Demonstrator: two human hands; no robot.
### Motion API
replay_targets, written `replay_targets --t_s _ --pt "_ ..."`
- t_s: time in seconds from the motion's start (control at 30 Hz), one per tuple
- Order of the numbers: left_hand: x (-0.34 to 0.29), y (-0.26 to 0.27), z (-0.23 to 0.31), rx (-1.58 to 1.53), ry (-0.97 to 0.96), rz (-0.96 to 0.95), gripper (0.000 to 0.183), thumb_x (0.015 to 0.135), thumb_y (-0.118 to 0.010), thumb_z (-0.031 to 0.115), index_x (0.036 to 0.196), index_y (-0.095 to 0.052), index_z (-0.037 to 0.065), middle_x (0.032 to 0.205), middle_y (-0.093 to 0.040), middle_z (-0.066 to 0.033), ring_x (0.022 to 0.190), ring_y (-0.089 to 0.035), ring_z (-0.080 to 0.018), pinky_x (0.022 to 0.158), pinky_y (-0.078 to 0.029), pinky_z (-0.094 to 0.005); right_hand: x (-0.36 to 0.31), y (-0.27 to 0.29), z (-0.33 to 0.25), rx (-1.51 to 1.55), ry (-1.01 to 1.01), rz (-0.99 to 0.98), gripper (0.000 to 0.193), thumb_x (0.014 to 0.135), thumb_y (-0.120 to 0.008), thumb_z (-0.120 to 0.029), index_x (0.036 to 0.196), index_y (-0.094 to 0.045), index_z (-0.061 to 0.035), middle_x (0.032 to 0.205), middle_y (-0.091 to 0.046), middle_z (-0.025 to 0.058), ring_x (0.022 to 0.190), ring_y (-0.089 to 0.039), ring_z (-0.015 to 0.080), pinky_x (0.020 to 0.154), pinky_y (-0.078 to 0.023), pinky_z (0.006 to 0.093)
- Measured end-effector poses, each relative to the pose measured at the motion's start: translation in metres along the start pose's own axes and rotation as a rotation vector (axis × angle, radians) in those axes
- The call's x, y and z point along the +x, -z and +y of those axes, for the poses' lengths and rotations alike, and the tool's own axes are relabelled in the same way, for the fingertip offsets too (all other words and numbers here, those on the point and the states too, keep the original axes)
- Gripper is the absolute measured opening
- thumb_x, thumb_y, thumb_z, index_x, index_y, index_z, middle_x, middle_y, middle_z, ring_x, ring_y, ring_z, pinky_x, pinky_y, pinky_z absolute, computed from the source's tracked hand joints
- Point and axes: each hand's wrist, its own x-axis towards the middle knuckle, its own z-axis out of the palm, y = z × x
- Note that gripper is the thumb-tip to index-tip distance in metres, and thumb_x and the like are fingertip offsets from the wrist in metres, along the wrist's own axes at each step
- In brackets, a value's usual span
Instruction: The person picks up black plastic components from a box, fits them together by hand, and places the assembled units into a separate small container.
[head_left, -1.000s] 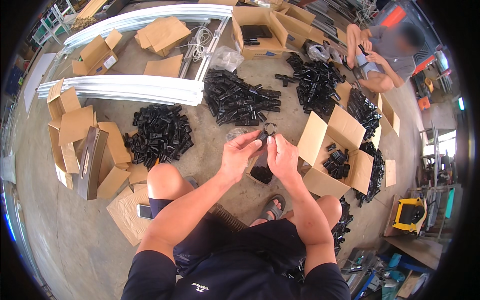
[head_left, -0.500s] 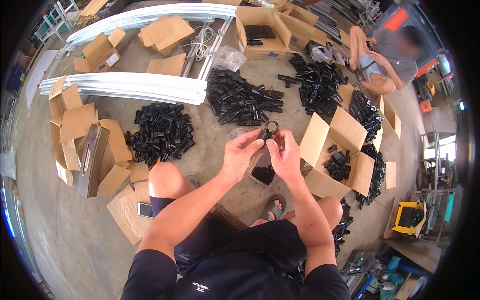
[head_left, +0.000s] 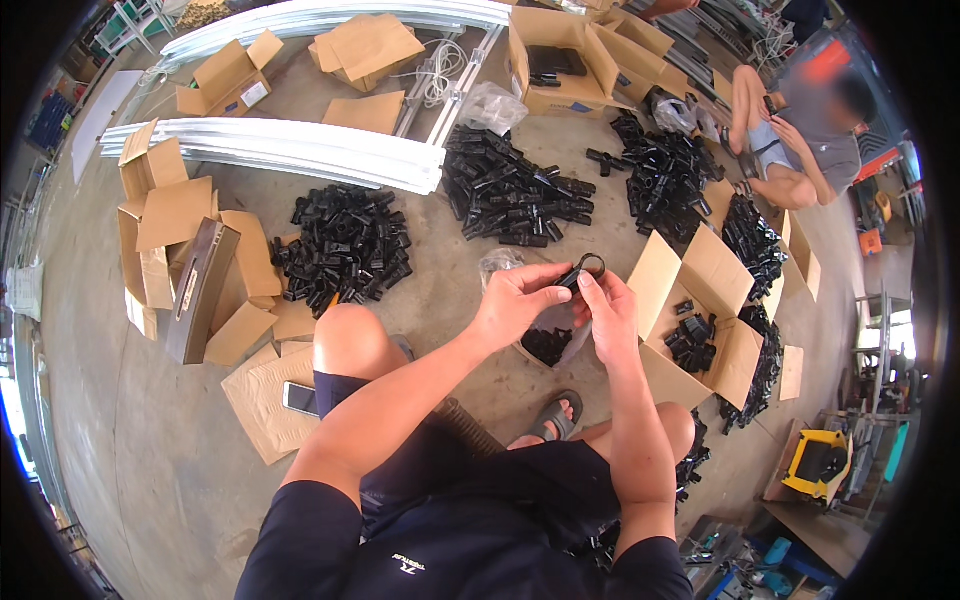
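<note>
Between my two hands is a black plastic fitting with a ring-shaped end [head_left: 592, 264], held up over the floor in front of my knees. The fingers and thumb of my left hand [head_left: 522, 303] pinch its body from the left. My right hand [head_left: 608, 312] grips it from the other side, thumb pressed near the ring. My fingers cover most of the body. Just below the hands stands a small container lined with clear plastic [head_left: 572, 350], holding small black parts [head_left: 547, 345]. To the right, an open cardboard box [head_left: 716, 268] contains several black fittings [head_left: 692, 340].
Piles of black fittings lie at the left [head_left: 345, 245], ahead [head_left: 512, 190] and farther right [head_left: 665, 190]. White metal profiles [head_left: 280, 155] stretch across the far left. Torn cardboard [head_left: 265, 405] bears a phone [head_left: 300, 398]. Another person [head_left: 815, 130] sits at the far right.
The view has swung slightly, so the surroundings sit farther right in it. The fitting has tilted in my hands, its ring now looking flatter. Both hands keep their hold.
</note>
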Motion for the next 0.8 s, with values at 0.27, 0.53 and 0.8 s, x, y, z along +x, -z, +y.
replay_targets --t_s 0.27,0.53,0.8 --pt "0.004 0.000 -0.008 -0.198 0.103 -0.003 0.042 0.093 -0.073 0.002 0.134 -0.064 -0.005 0.121 -0.072 -0.0118 0.103 -0.068 -0.0139 0.091 -0.058 -0.0292 -0.002 0.000 -0.001 0.038 -0.014 0.011 0.027 0.100 -0.071 -0.023 0.111 -0.067 0.0010 0.088 -0.070 0.0048 0.071 -0.064 0.0097 0.057 -0.054 0.0244" --pt "0.003 0.000 -0.014 -0.346 0.080 0.094 0.040 0.094 -0.073 0.001 0.133 -0.065 -0.005 0.117 -0.073 -0.0114 0.101 -0.069 -0.0146 0.089 -0.059 -0.0290 0.000 -0.011 0.019 0.000 0.191 0.092 0.014 0.102 -0.064 -0.012 0.106 -0.063 0.0016 0.089 -0.070 0.0064 0.072 -0.065 0.0108 0.060 -0.055 0.0255" --pt "-0.002 0.003 -0.009 -0.358 0.129 0.075 0.041 0.096 -0.070 0.002 0.136 -0.061 -0.005 0.125 -0.070 -0.0126 0.104 -0.070 -0.0172 0.096 -0.061 -0.0328 0.000 -0.024 0.032 -0.618 0.484 0.243 0.013 0.106 -0.053 -0.013 0.105 -0.053 0.0004 0.078 -0.063 0.0155 0.065 -0.061 0.0286 0.061 -0.048 0.0400"
